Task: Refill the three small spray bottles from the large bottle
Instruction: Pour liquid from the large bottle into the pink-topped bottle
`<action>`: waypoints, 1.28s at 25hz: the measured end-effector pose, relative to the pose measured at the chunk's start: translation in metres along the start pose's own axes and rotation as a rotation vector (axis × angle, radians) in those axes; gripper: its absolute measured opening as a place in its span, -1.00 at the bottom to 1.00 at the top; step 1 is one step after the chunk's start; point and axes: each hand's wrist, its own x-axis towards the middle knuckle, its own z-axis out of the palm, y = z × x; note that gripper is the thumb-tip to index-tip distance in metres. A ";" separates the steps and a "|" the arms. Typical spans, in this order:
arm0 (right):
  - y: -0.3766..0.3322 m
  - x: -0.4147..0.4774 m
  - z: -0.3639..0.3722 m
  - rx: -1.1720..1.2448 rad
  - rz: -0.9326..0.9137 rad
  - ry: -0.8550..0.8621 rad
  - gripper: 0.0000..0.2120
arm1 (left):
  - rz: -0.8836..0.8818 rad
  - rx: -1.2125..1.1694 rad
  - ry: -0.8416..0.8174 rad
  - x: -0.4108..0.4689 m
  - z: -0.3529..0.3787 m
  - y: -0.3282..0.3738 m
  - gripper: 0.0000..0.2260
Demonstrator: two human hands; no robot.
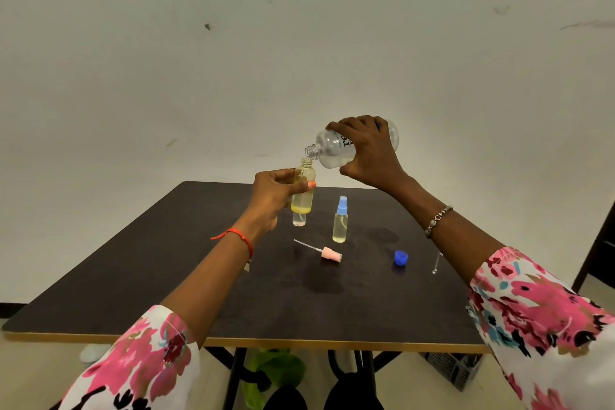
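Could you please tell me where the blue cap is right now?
In the head view, the blue cap lies on the table, right of centre. It is to the right of the pink sprayer and nearer than the blue-topped bottle.

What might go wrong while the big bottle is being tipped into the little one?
1. The small bottle has a narrow neck and the left hand holds it up in the air, so the stream from the large bottle in the right hand may miss and splash the table.
2. The small bottle already looks fairly full, so it might overflow.
3. The pink spray head lies loose on the table and could roll or get wet.
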 end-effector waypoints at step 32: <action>0.000 0.001 0.000 -0.015 -0.016 0.007 -0.43 | 0.012 -0.047 -0.020 -0.006 0.001 0.004 -0.60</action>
